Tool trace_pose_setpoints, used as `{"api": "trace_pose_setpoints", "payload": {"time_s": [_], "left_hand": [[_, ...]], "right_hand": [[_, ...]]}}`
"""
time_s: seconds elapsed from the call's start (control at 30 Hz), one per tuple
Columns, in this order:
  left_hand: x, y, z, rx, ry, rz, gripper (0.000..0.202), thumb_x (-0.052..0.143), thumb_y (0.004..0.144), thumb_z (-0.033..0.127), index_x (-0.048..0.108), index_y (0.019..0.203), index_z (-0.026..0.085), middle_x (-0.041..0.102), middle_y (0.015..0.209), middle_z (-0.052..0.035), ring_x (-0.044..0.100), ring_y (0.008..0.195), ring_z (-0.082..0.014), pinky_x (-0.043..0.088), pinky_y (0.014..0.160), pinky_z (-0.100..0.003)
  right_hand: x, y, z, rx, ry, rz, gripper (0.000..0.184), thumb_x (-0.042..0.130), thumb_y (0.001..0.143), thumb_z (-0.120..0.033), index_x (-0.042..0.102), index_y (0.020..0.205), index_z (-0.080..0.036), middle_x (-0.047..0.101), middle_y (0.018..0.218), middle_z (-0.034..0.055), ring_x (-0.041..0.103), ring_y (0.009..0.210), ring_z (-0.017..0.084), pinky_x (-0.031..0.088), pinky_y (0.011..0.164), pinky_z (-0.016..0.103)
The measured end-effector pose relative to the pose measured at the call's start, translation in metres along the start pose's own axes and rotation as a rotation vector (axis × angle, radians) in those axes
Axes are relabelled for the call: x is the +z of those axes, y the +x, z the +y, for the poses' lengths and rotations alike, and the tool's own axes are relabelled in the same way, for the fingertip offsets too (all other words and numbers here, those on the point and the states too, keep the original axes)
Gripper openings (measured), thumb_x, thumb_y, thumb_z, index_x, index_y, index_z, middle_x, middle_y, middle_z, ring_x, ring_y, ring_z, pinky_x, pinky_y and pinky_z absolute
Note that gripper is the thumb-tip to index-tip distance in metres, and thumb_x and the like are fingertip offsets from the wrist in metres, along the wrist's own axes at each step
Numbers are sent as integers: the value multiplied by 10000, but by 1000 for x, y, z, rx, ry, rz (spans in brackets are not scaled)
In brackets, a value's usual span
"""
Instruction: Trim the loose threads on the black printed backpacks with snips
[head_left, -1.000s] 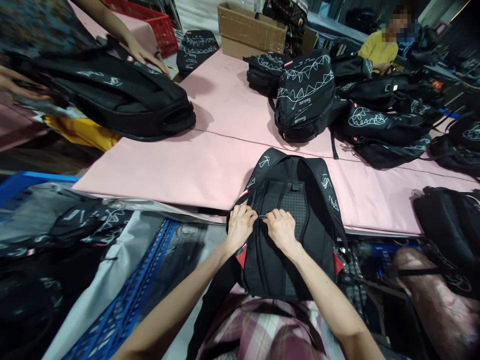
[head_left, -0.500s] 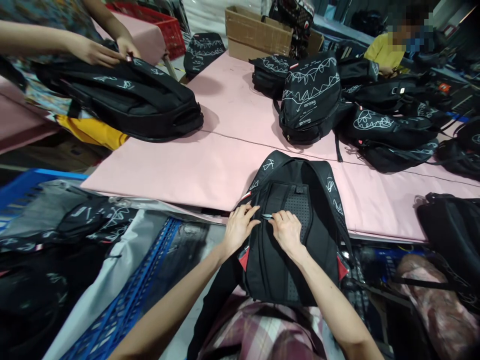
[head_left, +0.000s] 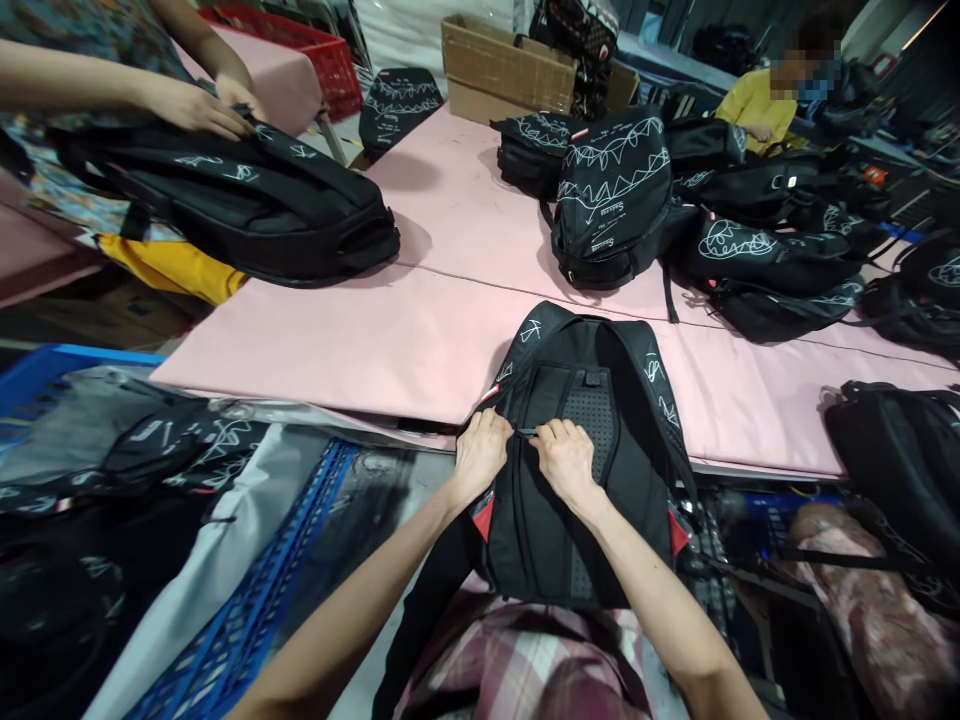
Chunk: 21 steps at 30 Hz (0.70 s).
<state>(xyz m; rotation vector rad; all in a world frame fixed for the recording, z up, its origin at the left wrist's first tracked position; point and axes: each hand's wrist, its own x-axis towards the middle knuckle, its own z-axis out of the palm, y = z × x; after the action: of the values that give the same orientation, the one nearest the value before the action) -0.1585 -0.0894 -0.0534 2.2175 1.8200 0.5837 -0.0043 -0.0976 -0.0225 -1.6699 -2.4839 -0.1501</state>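
Pink and cream plaid cloth covers the person's lap. Above it rests a black fabric backpack, back panel up, its top reaching over the near edge of a pink-covered table. Its long axis runs away from the person, directly beneath both hands. The left hand is at its left side, fingertips pinched together; what they grip is too small to tell. The right hand, nearer the pack's midline, clamps a slim silvery tool lying crosswise to that axis, pointing at the left fingertips just beside it. Across the table's left edge lies another black backpack under a co-worker's hands. A white-scribbled black backpack sits farther in; a brown cardboard box stands by the far edge.
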Motion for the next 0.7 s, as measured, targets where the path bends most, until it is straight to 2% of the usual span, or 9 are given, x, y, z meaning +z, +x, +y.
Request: {"api": "trace_pose_setpoints", "payload": {"time_s": [0.27,0.53,0.63,0.7], "left_hand": [[-1,4,1,-65,-128,-56,176,382,878,147,538,796,154,533,834,-69,498,820,-207,402,727,-322],[-1,4,2,-61,-134,-61,187,362,866,162,530,783,160,529,834,-76,500,825,-219,403,742,-335],[-10,5,-4,-61,-219,-111,197,365,861,201,522,746,170,544,818,-58,525,815,-201,411,739,-312],[-27,5,-14,-107,-329,-167,215,378,850,259,522,714,178,555,792,-38,545,784,-184,416,721,-293]], "right_hand": [[-3,2,-3,-32,-16,-2,133,519,887,-280,580,822,-180,594,808,40,498,773,187,291,662,315],[-1,6,-7,-43,-13,-13,145,499,887,-235,582,781,-178,598,775,50,517,753,192,313,642,312],[0,0,0,53,100,19,129,517,877,-241,590,789,-181,609,776,45,538,760,181,353,661,295],[-1,-10,11,123,242,75,114,521,875,-256,600,837,-183,623,803,40,555,782,172,385,700,278]]}}
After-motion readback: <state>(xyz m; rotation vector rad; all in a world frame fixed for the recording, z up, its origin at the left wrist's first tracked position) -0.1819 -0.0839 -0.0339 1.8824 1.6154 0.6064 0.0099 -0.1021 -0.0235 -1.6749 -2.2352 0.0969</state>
